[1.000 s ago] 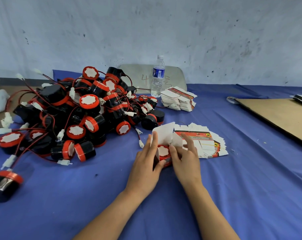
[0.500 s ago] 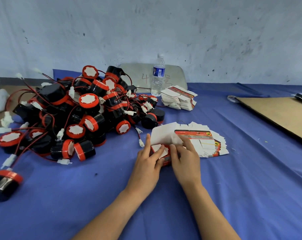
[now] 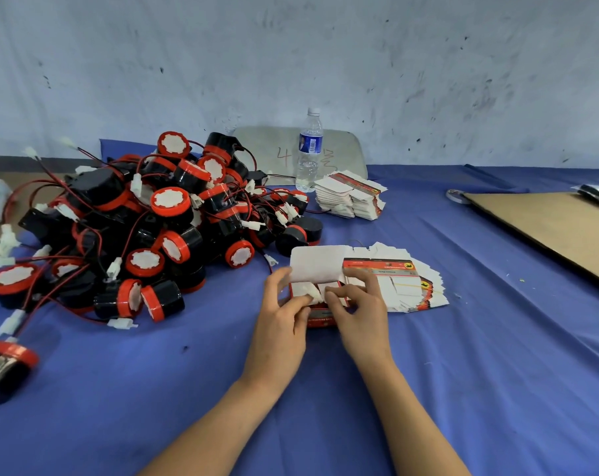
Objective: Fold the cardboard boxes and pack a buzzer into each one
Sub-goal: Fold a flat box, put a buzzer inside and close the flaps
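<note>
A: Well, where is the box to be found?

B: The small red cardboard box [image 3: 320, 319] is seen just right of the buzzer heap [image 3: 153, 221], on the blue cloth [image 3: 462, 372]. Its white lid flap [image 3: 317, 266] is stood up at the side away from the camera, and two inner flaps are bent over the opening.

A: And how is it gripped?

B: It is clasped from both sides. The left hand [image 3: 284, 317] is curled round the box's left side, with the thumb laid on one inner flap. The right hand [image 3: 359, 314] is curled at its right side, fingertips pinched on the other flap. Whatever lies inside is hidden.

A: What else is placed around the heap?

B: A fanned stack of flat boxes [image 3: 407, 286] is laid right of the heap, just behind the held box. A second stack [image 3: 349, 197] is set at the heap's far right edge, with a water bottle [image 3: 310, 149] stood just behind it. A lone buzzer [image 3: 2, 365] is left in front of the heap's left end. A brown cardboard sheet [image 3: 559, 228] is laid well right of the heap.
</note>
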The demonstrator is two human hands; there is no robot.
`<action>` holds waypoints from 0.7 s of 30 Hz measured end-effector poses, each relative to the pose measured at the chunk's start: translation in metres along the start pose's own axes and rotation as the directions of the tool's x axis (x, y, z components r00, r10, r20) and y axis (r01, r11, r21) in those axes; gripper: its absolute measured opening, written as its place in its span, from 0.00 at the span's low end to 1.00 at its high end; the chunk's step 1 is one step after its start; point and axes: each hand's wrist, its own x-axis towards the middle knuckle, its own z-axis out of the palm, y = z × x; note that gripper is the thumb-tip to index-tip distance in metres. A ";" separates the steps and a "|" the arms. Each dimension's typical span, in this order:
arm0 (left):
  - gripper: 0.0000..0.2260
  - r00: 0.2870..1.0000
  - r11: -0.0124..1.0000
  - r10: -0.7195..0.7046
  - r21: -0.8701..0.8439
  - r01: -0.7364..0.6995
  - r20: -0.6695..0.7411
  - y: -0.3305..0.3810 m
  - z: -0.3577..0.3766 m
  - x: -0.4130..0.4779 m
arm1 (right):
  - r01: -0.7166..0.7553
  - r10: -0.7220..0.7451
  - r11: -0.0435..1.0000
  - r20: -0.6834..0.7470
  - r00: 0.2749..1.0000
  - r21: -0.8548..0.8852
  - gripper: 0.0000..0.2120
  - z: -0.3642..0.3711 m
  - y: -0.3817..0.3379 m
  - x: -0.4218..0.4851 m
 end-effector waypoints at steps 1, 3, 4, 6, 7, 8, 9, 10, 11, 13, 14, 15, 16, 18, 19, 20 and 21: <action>0.08 0.999 1.000 0.020 0.019 -0.020 -0.027 0.002 -0.001 0.000 | -0.013 0.013 0.999 0.009 1.000 0.032 0.06 0.000 -0.001 0.000; 0.09 0.999 0.998 0.045 0.038 -0.044 -0.027 0.004 -0.002 0.000 | -0.041 0.039 0.996 0.026 0.999 0.084 0.09 -0.001 -0.002 0.000; 0.08 0.998 0.998 0.055 0.040 -0.054 -0.021 0.004 -0.003 0.000 | -0.058 0.055 0.994 0.033 0.998 0.097 0.09 -0.001 -0.002 0.000; 0.08 0.998 0.998 0.060 0.039 -0.059 -0.023 0.004 -0.004 0.000 | -0.081 0.076 0.992 0.051 0.996 0.095 0.08 -0.001 -0.001 0.000; 0.07 0.998 0.998 0.057 0.032 -0.056 -0.027 0.004 -0.004 0.000 | -0.081 0.076 0.993 0.057 0.996 0.091 0.08 -0.001 -0.001 0.000; 0.08 0.998 0.999 0.052 0.018 -0.051 -0.034 0.004 -0.004 0.000 | -0.074 0.069 0.993 0.059 0.996 0.091 0.07 -0.001 -0.001 0.000; 0.08 0.998 0.999 0.048 -0.001 -0.048 -0.042 0.005 -0.003 0.000 | -0.062 0.057 0.994 0.063 0.996 0.095 0.07 -0.002 -0.001 0.000; 0.08 0.997 0.999 0.048 -0.016 -0.049 -0.054 0.005 -0.003 0.000 | -0.048 0.041 0.994 0.075 0.996 0.102 0.07 -0.002 -0.002 -0.001; 0.08 0.996 0.998 0.051 -0.019 -0.053 -0.071 0.005 -0.004 0.000 | -0.036 0.024 0.992 0.100 0.995 0.118 0.08 -0.003 -0.003 -0.001; 0.06 0.993 0.999 0.048 -0.006 -0.049 -0.110 0.005 -0.005 0.001 | -0.042 0.010 0.983 0.178 0.984 0.178 0.11 -0.005 -0.004 -0.004; 0.06 0.992 0.999 0.032 -0.008 -0.034 -0.124 0.005 -0.006 0.001 | -0.057 0.012 0.977 0.212 0.977 0.207 0.13 -0.006 -0.005 -0.005; 0.07 0.991 1.000 0.012 -0.017 -0.014 -0.133 0.005 -0.008 0.001 | -0.063 0.010 0.973 0.232 0.973 0.223 0.15 -0.007 -0.006 -0.006; 0.08 0.990 1.000 -0.007 -0.021 0.004 -0.138 0.006 -0.009 0.002 | -0.058 0.002 0.971 0.238 0.971 0.230 0.15 -0.007 -0.007 -0.006; 0.10 0.989 1.000 -0.028 -0.007 0.028 -0.146 0.007 -0.011 0.003 | -0.048 -0.010 0.970 0.239 0.971 0.239 0.14 -0.008 -0.007 -0.005; 0.09 0.988 0.999 -0.034 0.009 0.036 -0.150 0.007 -0.011 0.004 | -0.053 -0.008 0.970 0.246 0.969 0.239 0.14 -0.008 -0.007 -0.005; 0.08 0.988 0.999 -0.036 0.027 0.040 -0.153 0.008 -0.011 0.004 | -0.060 -0.004 0.969 0.260 0.966 0.239 0.14 -0.007 -0.007 -0.006; 0.06 0.988 0.998 -0.037 0.043 0.044 -0.150 0.008 -0.010 0.005 | -0.068 -0.002 0.968 0.278 0.960 0.241 0.14 -0.007 -0.007 -0.007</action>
